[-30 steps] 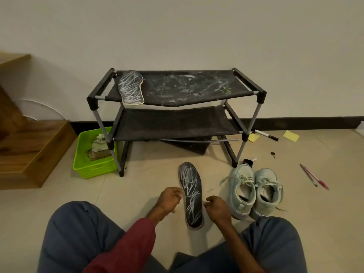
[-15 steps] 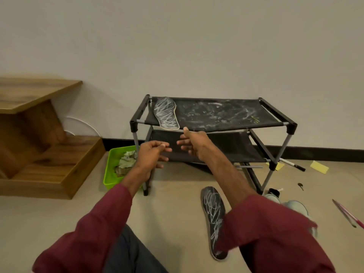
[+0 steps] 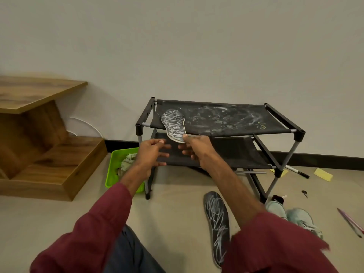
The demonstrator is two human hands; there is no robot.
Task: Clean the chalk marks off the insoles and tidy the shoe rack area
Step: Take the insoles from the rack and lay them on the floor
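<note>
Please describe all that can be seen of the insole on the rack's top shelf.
The insole is thin, flat and foot-shaped, dark with a pale edge, and white chalk scribbles cover its top face. It lies at the left end of the shoe rack's top shelf, wide toe end toward the wall, heel end overhanging the front bar. The right hand pinches the heel end, thumb on top; the left hand is near but apart.

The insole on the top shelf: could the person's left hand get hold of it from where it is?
Probably yes. The left hand hovers open just below the scribbled insole, whose heel overhangs the front bar of the rack. Nothing lies between; the right hand only pinches the heel tip.
</note>
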